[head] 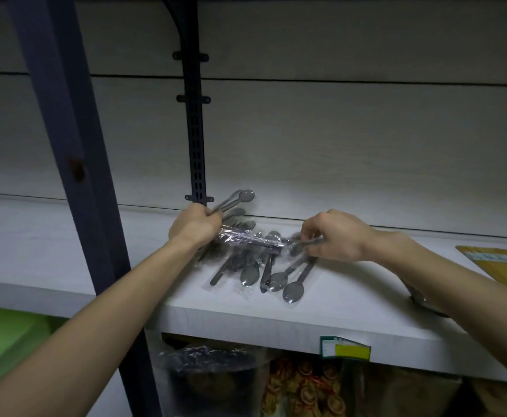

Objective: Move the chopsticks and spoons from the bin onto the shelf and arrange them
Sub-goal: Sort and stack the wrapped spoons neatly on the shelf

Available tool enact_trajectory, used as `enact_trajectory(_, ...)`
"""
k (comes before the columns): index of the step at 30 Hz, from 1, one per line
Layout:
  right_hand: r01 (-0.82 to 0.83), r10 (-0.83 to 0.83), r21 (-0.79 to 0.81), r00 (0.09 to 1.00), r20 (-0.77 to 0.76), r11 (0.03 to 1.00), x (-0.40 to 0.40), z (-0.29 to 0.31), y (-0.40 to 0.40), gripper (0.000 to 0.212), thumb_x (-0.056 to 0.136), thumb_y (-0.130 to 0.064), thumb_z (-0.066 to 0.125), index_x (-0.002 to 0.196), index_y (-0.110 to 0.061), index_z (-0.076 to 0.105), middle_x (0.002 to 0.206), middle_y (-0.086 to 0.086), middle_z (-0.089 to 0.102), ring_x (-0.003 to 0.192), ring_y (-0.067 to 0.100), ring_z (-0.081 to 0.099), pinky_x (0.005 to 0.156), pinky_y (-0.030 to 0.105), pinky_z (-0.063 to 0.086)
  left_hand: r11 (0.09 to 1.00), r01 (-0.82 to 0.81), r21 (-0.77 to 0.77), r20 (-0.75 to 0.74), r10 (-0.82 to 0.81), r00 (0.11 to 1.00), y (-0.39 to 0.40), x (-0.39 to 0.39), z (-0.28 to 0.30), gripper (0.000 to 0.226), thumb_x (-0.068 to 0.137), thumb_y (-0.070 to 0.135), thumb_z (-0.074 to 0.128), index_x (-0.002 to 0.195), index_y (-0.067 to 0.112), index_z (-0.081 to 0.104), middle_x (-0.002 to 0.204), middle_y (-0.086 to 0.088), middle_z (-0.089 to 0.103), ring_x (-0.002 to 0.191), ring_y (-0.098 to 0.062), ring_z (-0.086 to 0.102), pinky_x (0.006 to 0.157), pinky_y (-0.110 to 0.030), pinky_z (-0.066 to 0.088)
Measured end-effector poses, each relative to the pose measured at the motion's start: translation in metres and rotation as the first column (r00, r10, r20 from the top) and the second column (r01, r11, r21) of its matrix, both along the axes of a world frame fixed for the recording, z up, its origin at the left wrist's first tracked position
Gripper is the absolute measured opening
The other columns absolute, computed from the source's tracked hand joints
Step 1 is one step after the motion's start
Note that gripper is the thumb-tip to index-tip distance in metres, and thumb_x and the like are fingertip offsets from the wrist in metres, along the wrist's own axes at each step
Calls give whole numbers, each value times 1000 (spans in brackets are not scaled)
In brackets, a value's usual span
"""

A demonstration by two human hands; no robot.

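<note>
A loose pile of dark plastic spoons in clear wrappers (255,266) lies on the white shelf (276,314), handles and bowls pointing different ways. My left hand (196,225) grips a bunch of wrapped spoons (237,200) by the handles at the pile's back left, their bowls pointing up to the right. My right hand (333,236) pinches a wrapped spoon (302,246) at the pile's right side. A shiny wrapped bundle (249,239) lies across between both hands. No bin or chopsticks can be made out.
A dark slotted upright (195,130) rises behind my left hand, and a blue post (75,152) stands at the left. A yellow packet (505,263) lies at the shelf's right. Below hang a price tag (345,348) and bagged goods (303,386). A green object (2,335) sits lower left.
</note>
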State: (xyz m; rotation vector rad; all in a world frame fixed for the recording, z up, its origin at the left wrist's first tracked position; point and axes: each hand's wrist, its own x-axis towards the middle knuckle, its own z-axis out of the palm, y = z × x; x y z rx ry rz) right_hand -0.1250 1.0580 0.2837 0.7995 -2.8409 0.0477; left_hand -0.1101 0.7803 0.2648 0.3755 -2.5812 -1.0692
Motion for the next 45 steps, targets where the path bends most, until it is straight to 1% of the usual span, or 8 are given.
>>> enact_trajectory(5,57,-54,71,998,-41,996,-9,2,6,25,87,-43,64,108,-31,67,112,-5,70,108,23,61,75,29,39,994,90,55,78,-94,993,0,0,0,32,94,43,62,78,16,66,83,-6,70,89,-30,66,84,-37,52)
enact_trajectory(9,-59,61,30,995,-78,998,-2,4,-4,37,89,-41,63,124,-29,63,123,-5,66,115,23,61,89,34,48,966,189,-176,123,-169,978,10,6,-2,52,97,47,55,139,16,53,143,-7,55,129,-30,53,105,-39,44)
enact_trajectory(17,-380,406,212,909,-95,900,14,-9,-45,41,92,-28,58,131,-43,59,124,-9,58,113,19,59,81,34,49,740,473,-477,313,-360,879,14,6,-11,94,68,82,37,151,37,41,157,5,35,145,-23,32,117,-46,31)
enact_trajectory(23,-499,605,365,742,-289,786,7,-19,-43,20,92,-27,63,111,-28,69,101,-2,64,91,24,65,55,34,48,774,456,-440,282,-363,888,10,4,-23,82,78,72,31,152,38,38,163,6,26,148,-26,26,119,-49,28)
enact_trajectory(32,-583,667,326,674,-316,744,7,-18,-29,9,89,-25,66,96,-25,70,94,-6,65,88,20,63,52,33,48,794,373,-480,319,-239,917,6,-6,-31,58,104,55,32,158,36,26,167,-3,15,152,-29,15,122,-50,19)
enact_trajectory(37,-518,437,-104,800,-411,849,0,-8,-13,15,98,-31,59,106,-25,71,99,-10,71,84,9,68,64,37,55,809,299,-506,198,-228,953,20,8,-16,59,104,50,37,159,30,25,169,-9,5,155,-30,6,124,-48,7)
enact_trajectory(40,-399,249,-470,903,-351,787,-4,1,-6,7,94,-22,65,97,-23,71,84,-14,74,75,-5,67,71,36,57,793,329,-513,109,-320,941,26,11,-12,67,94,64,44,151,29,41,167,-6,19,153,-27,18,123,-46,17)
enact_trajectory(45,-230,135,-733,973,-187,641,-13,11,3,5,91,-14,68,88,-18,70,83,-1,77,72,13,74,73,37,60,666,478,-573,257,-407,876,48,16,-10,77,86,73,55,149,31,44,159,5,38,143,-24,37,110,-44,37)
